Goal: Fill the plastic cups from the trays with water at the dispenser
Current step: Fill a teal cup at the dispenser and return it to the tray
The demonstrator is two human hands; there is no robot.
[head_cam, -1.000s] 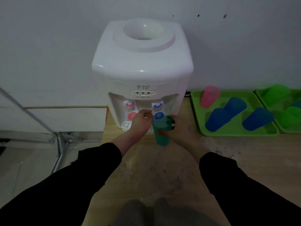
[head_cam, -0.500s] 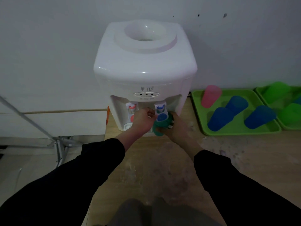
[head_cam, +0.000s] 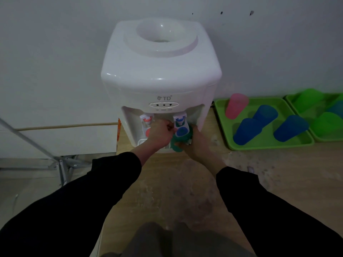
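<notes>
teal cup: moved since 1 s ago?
Yes. The teal cup, held in the right hand, has gone up and in toward the dispenser: its rim now sits tucked under the blue tap.

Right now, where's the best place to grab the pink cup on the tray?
Round its side wall, from above and the left. The pink cup stands in the tray's back left corner, seemingly mouth down, so no rim to pinch; the blue cups stand on its right.

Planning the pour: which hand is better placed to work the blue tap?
Left. The left hand, fingers curled, is right at the blue tap; the right hand grips the teal cup beneath it and probably should not let go.
</notes>
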